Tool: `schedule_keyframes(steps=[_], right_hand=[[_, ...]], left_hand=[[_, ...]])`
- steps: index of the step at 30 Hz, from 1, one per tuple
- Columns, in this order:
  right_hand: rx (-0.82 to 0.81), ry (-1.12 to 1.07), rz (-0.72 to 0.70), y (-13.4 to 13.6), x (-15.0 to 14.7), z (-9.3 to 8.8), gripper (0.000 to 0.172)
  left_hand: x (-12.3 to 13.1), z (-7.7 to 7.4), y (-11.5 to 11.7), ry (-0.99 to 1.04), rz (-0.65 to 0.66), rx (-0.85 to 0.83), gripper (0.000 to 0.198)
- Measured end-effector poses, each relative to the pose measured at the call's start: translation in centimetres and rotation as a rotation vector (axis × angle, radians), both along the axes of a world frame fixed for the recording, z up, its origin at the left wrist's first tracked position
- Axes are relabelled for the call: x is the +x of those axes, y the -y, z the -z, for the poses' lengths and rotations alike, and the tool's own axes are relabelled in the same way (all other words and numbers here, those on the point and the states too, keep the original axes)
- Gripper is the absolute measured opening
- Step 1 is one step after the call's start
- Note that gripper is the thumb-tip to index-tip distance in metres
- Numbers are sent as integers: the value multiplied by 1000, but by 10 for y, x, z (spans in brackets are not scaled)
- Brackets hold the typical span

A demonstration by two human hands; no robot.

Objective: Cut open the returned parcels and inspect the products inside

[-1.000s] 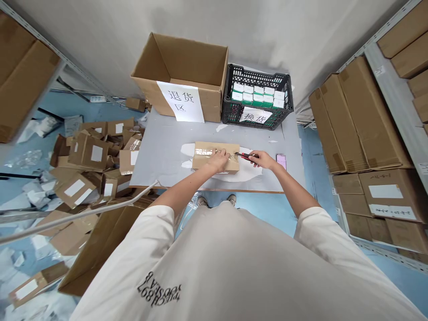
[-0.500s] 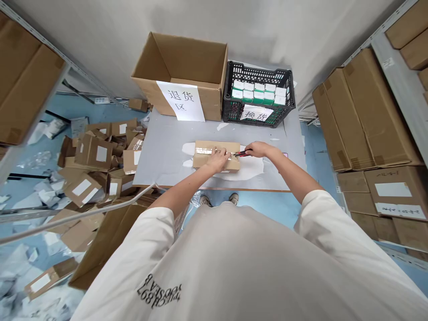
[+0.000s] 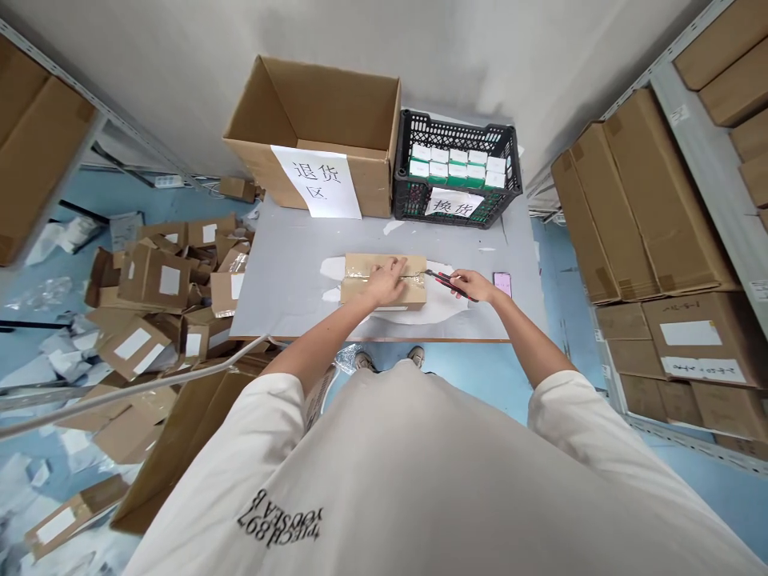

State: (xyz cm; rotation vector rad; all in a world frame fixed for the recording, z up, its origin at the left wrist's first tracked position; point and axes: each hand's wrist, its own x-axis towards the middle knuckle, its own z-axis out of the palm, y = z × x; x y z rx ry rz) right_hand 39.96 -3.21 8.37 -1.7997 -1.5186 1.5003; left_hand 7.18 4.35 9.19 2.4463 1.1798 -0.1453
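Note:
A flat taped cardboard parcel (image 3: 366, 276) lies in the middle of the grey table (image 3: 288, 272). My left hand (image 3: 387, 282) rests on top of the parcel, fingers spread and pressing it down. My right hand (image 3: 477, 286) is closed round a red and black utility knife (image 3: 447, 280), just right of the parcel. The blade tip is at the parcel's right edge, level with the tape seam.
A large open cardboard box (image 3: 324, 136) with a paper sign and a black plastic crate (image 3: 459, 172) of small white-green boxes stand at the table's far side. A pink phone (image 3: 502, 282) lies right of my hand. Opened cartons (image 3: 162, 280) litter the floor left; shelves of cartons (image 3: 654, 240) stand right.
My right hand pushed the knife left onto the parcel's top, then drew it back right to the parcel's edge. My left hand stayed on the parcel.

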Motion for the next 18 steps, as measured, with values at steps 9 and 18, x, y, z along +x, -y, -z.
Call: schedule_keyframes(steps=[9,18], right_hand=[[291,287,-117,24,-20,-4,40],[389,506,-169,32,-33,15,46]], left_hand=[[3,10,-14,-18,-45,43,85],[4,13,-2,53,-82,72,84]])
